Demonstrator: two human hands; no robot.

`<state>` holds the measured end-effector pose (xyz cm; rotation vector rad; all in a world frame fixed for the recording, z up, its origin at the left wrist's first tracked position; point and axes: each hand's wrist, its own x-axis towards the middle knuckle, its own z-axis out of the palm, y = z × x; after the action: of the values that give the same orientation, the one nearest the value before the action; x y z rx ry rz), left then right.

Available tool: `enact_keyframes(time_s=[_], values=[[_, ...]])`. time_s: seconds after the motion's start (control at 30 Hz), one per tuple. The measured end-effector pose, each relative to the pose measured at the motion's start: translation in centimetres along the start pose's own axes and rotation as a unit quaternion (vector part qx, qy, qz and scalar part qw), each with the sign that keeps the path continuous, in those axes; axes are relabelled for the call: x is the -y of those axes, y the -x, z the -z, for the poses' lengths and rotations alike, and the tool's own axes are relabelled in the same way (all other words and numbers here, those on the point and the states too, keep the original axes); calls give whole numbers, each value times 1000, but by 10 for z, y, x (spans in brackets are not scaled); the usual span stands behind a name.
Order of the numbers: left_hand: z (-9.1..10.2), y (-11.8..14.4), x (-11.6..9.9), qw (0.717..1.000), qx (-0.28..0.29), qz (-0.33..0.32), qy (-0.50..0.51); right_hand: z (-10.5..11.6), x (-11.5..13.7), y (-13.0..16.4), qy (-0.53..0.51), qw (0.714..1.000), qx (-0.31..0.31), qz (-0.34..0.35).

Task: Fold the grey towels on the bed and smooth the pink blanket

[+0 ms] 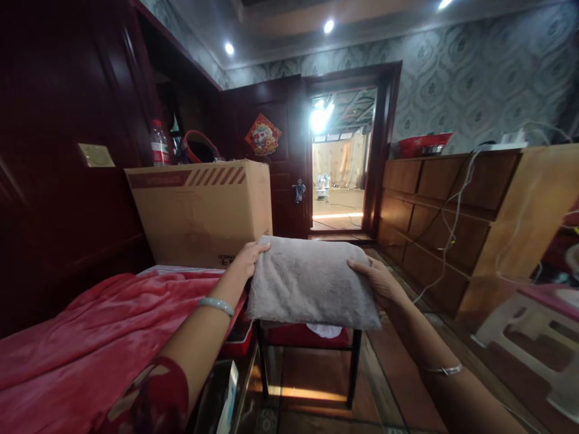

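Observation:
A grey, fuzzy folded cloth (312,283), perhaps a towel or small blanket, is stretched between my two hands. My left hand (249,258) grips its upper left corner, thumb on the near face. At the upper right edge, my right hand (374,278) pinches it the same way; the fingers behind the cloth are hidden. Directly below and behind the cloth stands a dark-framed chair (355,367) with a red seat, mostly covered from view. Something white (324,330) shows on that seat under the cloth's lower edge.
A pink blanket (113,337) spreads across the left side. Behind it stands a large cardboard box (199,211) with a bottle (158,144) on or behind it. Wooden drawers (443,211) with hanging cables line the right, near a plastic stool (529,337). An open doorway (339,205) lies ahead.

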<state>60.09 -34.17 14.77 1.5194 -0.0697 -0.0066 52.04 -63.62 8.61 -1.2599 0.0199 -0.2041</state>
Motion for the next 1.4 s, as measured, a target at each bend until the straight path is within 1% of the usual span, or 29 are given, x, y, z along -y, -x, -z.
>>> enact_keyframes(time_s=[0.07, 0.13, 0.2, 0.27, 0.37, 0.47, 0.53, 0.57, 0.63, 0.67, 0.7, 0.73, 0.8, 0.83, 0.87, 0.9, 0.93, 0.97, 1.07, 1.23, 1.3, 1.4], values=[[0, -3, -1, 999, -6, -28, -42, 4, 0, -2, 26, 1000, 1, 15], [0, -6, 1, 993, -20, -60, -96, 10, -1, -5, 81, 996, 9, 43], [0, -10, 4, 983, -40, -89, -154, 16, -3, -9, 160, 983, 1, 86], [-2, -14, 7, 970, -62, -114, -205, 21, -4, -14, 241, 961, -27, 129], [-3, -20, 12, 946, -102, -148, -271, 25, -6, -17, 363, 912, -82, 170], [-1, -21, 14, 921, -117, -169, -330, 26, -6, -13, 484, 848, -127, 178], [1, -15, 15, 907, -116, -180, -362, 26, -5, -8, 540, 810, -149, 173], [2, -11, 15, 902, -117, -186, -372, 25, -4, -5, 558, 794, -160, 182], [3, 0, 14, 882, -116, -215, -403, 20, -1, 1, 583, 756, -174, 240], [2, 7, 14, 863, -105, -243, -431, 16, 1, 3, 592, 734, -170, 286], [1, 13, 13, 837, -84, -275, -466, 10, 3, 4, 601, 710, -154, 334], [0, 18, 12, 805, -54, -309, -504, 5, 5, 5, 612, 683, -129, 377], [-4, 26, 11, 742, 12, -354, -570, -7, 9, 2, 640, 635, -61, 429], [-6, 28, 11, 724, 38, -359, -588, -12, 11, -2, 656, 612, -25, 441], [-7, 28, 12, 714, 56, -357, -600, -16, 11, -8, 672, 592, 7, 445], [-8, 27, 13, 710, 69, -350, -607, -18, 11, -14, 686, 577, 37, 442], [-8, 26, 16, 710, 81, -342, -610, -18, 11, -20, 695, 569, 66, 434], [-8, 23, 18, 712, 90, -336, -609, -18, 10, -26, 700, 567, 91, 424], [-4, 18, 29, 718, 97, -335, -602, -12, 6, -39, 695, 576, 137, 407], [-1, 15, 38, 709, 73, -355, -604, -9, 4, -41, 675, 584, 140, 428], [-1, 14, 36, 710, 80, -350, -605, -10, 4, -39, 676, 589, 132, 423], [-1, 16, 31, 713, 101, -325, -613, -13, 5, -38, 679, 598, 122, 409]])
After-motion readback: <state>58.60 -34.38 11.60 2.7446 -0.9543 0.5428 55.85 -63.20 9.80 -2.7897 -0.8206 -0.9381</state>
